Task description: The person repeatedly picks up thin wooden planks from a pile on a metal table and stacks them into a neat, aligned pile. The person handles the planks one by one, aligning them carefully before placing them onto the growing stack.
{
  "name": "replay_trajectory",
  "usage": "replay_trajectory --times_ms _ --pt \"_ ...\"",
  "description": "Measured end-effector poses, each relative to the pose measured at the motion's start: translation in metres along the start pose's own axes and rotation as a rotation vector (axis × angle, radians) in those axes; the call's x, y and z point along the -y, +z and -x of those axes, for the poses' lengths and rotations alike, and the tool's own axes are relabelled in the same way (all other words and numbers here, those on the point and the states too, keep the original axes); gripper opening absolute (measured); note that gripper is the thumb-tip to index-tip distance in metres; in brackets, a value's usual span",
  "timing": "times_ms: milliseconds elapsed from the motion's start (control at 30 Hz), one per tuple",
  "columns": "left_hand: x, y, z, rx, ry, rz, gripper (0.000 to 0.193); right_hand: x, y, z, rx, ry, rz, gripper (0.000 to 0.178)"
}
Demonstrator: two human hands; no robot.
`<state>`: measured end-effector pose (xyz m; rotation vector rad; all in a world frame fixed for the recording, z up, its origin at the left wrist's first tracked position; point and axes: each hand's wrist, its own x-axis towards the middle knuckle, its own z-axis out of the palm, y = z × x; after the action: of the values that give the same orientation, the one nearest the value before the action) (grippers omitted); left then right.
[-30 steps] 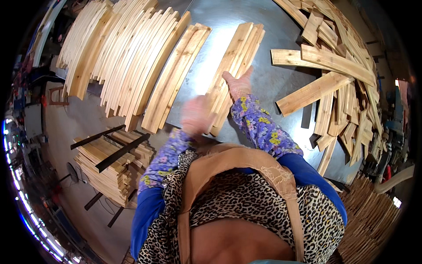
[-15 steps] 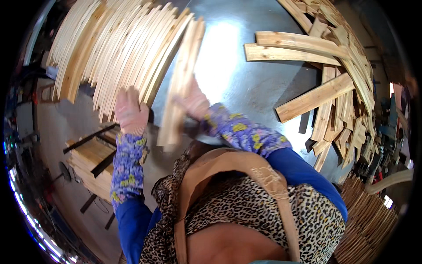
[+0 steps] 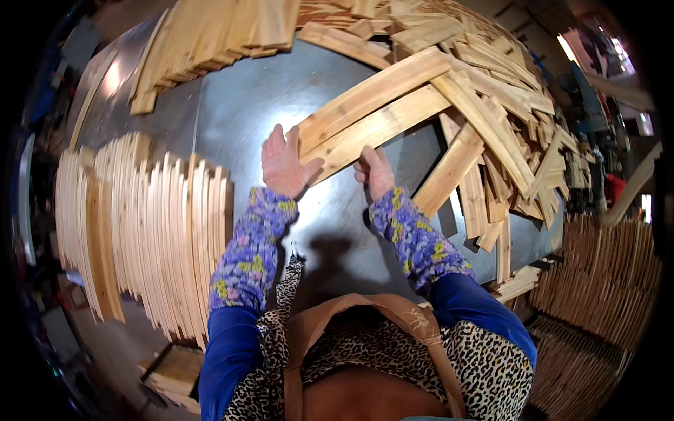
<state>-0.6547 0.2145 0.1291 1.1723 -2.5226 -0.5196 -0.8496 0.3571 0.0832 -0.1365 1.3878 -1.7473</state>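
Observation:
Two long wooden slats (image 3: 372, 112) lie side by side on a grey metal table (image 3: 246, 98), slanting up to the right. My left hand (image 3: 283, 165) rests with spread fingers against their near left end. My right hand (image 3: 373, 170) grips the lower edge of the lower slat, a little to the right. Both forearms wear flowered sleeves over blue ones.
A loose heap of slats (image 3: 505, 119) covers the table's right side. A row of slats standing on edge (image 3: 147, 224) fills the left. More slats (image 3: 210, 35) lie at the far left. Stacked slats (image 3: 597, 288) stand beyond the table's right edge.
The view has swung right, from the edge-stacked slats to the loose heap. Both hands let go of the earlier slats and now lie on two slats from the heap.

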Motion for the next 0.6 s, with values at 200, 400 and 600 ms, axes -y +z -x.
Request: replay_trajectory --times_ms 200,400,600 --pt "-0.059 -0.030 -0.063 0.494 0.098 -0.068 0.132 0.014 -0.012 -0.040 -0.257 -0.151 0.005 0.048" --pt "-0.071 -0.052 0.056 0.416 -0.095 0.061 0.122 0.041 -0.011 0.070 -0.048 0.006 1.059 0.050" --pt "-0.027 -0.005 0.189 0.125 -0.160 0.205 0.090 -0.033 0.025 0.152 0.375 -0.222 0.822 0.067"
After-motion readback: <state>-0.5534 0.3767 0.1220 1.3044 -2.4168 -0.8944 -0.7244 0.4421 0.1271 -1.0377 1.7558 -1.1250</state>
